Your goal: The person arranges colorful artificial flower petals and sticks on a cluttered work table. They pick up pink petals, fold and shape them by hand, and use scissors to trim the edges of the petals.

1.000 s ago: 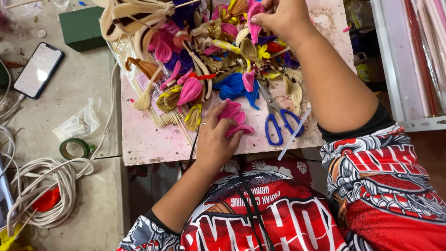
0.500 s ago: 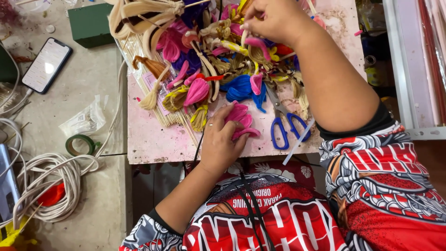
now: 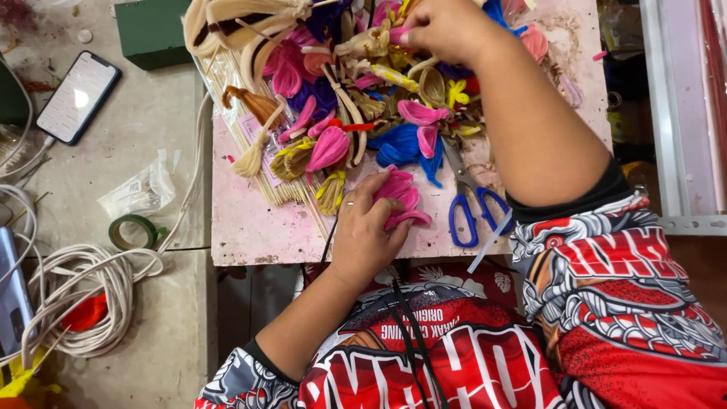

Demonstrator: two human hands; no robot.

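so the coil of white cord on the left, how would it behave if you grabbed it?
The white cord coil would probably flop and sag, since its loops lie loose and uneven. Lifting one strand would likely pull it apart or tangle it. It seems unlikely to roll, lying flat on the grey bench.

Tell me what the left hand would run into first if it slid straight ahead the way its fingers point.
The left hand already rests on pink petal pieces. Straight on, up and right, it would probably meet the blue petal bundle first.

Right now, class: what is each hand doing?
Left hand: pressing on pink petals.
Right hand: closed on something in the pile; cannot tell what.
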